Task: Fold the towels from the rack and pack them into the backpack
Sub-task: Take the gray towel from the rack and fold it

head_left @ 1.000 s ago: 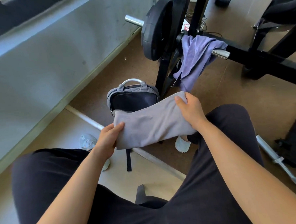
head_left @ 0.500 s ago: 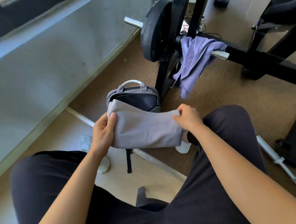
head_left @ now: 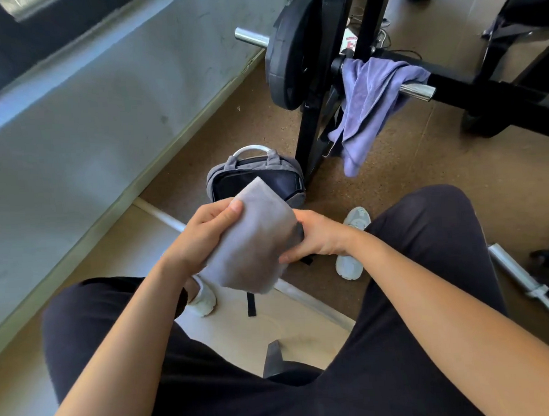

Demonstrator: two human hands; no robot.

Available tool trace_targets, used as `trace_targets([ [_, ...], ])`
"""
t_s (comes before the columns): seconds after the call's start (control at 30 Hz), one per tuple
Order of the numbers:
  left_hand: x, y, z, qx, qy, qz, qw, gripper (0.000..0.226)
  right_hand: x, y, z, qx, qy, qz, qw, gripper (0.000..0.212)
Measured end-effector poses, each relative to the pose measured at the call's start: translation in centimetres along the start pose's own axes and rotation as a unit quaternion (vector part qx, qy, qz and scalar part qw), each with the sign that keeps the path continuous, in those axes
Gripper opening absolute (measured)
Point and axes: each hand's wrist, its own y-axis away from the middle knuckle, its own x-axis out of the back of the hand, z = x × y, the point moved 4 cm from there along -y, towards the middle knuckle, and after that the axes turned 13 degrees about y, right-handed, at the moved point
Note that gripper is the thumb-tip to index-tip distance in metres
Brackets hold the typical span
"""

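A grey towel (head_left: 252,240), folded into a narrow packet, is held between my knees above the floor. My left hand (head_left: 204,235) grips its left edge with the thumb on top. My right hand (head_left: 317,237) holds its right side, fingers partly under the cloth. Just beyond stands the grey backpack (head_left: 216,179) with its top open and a dark inside; the towel's far corner overlaps the opening. A purple towel (head_left: 366,107) hangs crumpled over the chrome bar of the black rack (head_left: 310,132).
A black weight plate (head_left: 287,60) sits on the rack's bar at the upper middle. The grey wall (head_left: 87,122) runs along the left. A loose steel bar (head_left: 525,283) lies on the floor at right. My white shoes (head_left: 353,245) flank the backpack.
The grey towel went from a wide spread to a narrow folded packet. My hands came together, the left swinging its end over to the right.
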Motion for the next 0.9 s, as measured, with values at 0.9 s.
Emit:
trace_targets([
  [0.9, -0.9, 1.1, -6.2, 0.032, 0.071, 0.242, 0.967, 0.029, 1.8, 1.1, 1.2, -0.097, -0.184, 0.184, 0.961, 0.005],
])
